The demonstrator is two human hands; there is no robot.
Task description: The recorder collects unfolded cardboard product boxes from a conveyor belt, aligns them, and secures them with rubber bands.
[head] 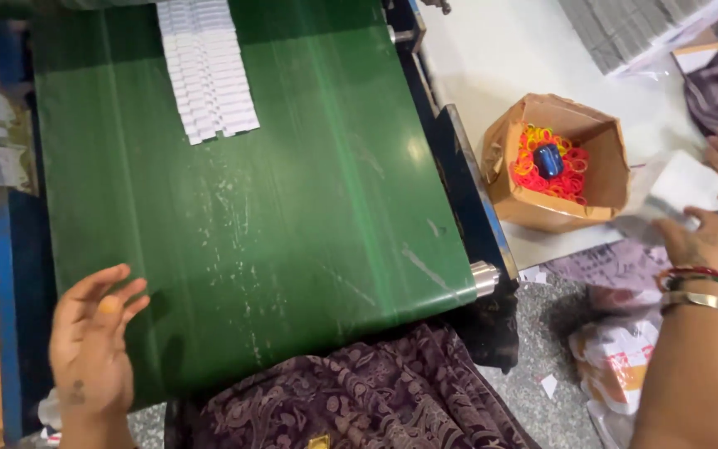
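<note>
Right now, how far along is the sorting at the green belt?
Looks done: flat white cartons lie overlapped in a row at the far end of the green conveyor belt. In hand: the right hand holds a white stack beside the brown cardboard box of coloured rubber bands; the left hand hovers open at the belt's near edge. Left: those cartons haven't reached the near end.

My left hand (91, 342) hovers open over the near corner of the wide green conveyor belt (292, 216), where overlapping white paper cards (208, 66) lie in rows. My bangled right hand (700, 241) holds a white packet (681, 185) beside a brown cardboard box (604, 158) of coloured rubber bands (552, 162).
</note>
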